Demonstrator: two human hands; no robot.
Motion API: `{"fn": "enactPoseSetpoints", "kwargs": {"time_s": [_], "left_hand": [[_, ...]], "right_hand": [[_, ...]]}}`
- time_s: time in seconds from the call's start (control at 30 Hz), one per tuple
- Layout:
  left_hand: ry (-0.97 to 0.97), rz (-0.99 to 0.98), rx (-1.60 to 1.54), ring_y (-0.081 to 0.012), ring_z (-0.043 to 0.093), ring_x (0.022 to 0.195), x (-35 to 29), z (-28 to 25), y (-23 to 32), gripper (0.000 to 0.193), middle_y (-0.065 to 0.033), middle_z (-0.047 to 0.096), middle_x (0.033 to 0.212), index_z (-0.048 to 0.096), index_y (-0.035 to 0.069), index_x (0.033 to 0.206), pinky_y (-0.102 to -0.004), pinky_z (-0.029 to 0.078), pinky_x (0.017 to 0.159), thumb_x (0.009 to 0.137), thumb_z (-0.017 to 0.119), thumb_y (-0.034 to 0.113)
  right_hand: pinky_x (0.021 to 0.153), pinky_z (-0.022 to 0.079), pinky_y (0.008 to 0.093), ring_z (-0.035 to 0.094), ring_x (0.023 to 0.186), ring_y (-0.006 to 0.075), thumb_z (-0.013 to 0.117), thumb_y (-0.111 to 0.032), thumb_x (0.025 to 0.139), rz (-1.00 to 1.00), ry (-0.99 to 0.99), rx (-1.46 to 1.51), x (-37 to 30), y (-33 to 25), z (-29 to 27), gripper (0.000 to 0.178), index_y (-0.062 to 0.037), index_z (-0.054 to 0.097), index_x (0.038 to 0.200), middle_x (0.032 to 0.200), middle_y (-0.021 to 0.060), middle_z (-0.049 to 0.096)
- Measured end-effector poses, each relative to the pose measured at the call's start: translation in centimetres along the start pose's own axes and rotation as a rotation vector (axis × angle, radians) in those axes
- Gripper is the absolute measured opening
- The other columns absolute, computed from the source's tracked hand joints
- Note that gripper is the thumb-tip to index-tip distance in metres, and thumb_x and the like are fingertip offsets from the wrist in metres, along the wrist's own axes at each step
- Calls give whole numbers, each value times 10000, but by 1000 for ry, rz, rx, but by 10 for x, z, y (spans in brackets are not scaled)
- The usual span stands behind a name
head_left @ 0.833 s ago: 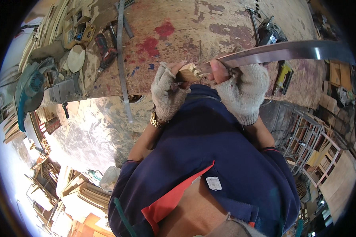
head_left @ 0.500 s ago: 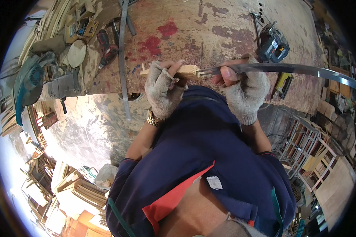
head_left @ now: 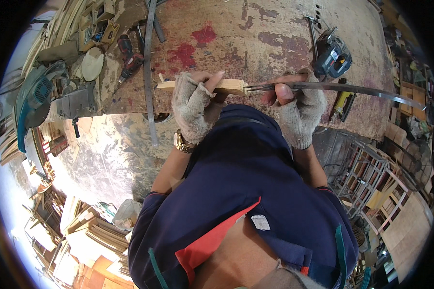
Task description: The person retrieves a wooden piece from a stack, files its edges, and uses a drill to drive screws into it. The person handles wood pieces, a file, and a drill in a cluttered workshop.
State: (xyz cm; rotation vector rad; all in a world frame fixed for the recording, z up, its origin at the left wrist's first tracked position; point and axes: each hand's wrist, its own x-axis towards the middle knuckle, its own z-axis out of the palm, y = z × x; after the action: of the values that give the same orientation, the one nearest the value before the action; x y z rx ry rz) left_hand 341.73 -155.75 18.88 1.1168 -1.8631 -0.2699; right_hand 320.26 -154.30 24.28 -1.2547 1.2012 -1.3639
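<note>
My left hand (head_left: 195,103), in a fingerless knit glove, grips a light wooden block (head_left: 226,85) at the near edge of the workbench (head_left: 255,43). My right hand (head_left: 296,103), gloved the same way, is closed on a long thin metal blade (head_left: 342,88) that stretches off to the right. The blade's left tip meets the right end of the block. A gold watch sits on my left wrist.
On the stained bench lie a blue jigsaw (head_left: 332,58), a red drill (head_left: 130,58), a long metal strip (head_left: 148,72) and a round wooden disc (head_left: 91,63). A mitre saw (head_left: 38,101) stands at the left. Timber stacks (head_left: 96,231) and wooden frames (head_left: 371,178) crowd the floor.
The blade came down from a raised slant to lie level, its tip now against the block's end. Both hands shifted slightly along the bench edge.
</note>
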Motion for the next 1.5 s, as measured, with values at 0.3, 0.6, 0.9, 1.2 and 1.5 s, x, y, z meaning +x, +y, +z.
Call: {"fn": "enactPoseSetpoints", "kwargs": {"time_s": [0.3,0.6,0.9,1.2,1.5], "left_hand": [[-52,-49,22,-281,618,833,-1,-3,3,650,-80,645,973,712,102,1230,-403,490,696,594,827,33],[-79,-38,61,-283,605,829,-1,-4,4,697,-83,643,979,701,122,1266,-411,483,698,586,838,56],[-112,-78,49,-283,599,834,-4,-3,4,750,-83,638,980,690,120,1288,-408,488,704,557,850,63],[-154,-93,48,-279,624,839,-1,-2,9,699,-102,673,1019,688,103,1288,-396,512,717,617,880,78],[-230,-128,-36,-280,648,818,-7,5,10,634,-106,676,960,677,80,1288,-392,527,704,679,852,76]], "right_hand": [[595,540,264,677,670,140,678,-150,991,7,15,59,1,9,-1,188,37,666,999,754,90,684],[582,521,260,664,635,125,676,-174,996,47,43,15,3,10,0,183,7,676,971,709,60,673],[581,525,257,679,656,128,701,-182,984,43,40,2,6,10,0,208,24,673,987,735,58,675],[533,493,228,664,618,95,702,-148,978,43,106,-53,8,14,4,170,20,683,978,730,49,684],[544,432,234,596,612,50,778,-160,892,156,75,-160,13,12,-8,175,15,773,895,688,11,688]]}}
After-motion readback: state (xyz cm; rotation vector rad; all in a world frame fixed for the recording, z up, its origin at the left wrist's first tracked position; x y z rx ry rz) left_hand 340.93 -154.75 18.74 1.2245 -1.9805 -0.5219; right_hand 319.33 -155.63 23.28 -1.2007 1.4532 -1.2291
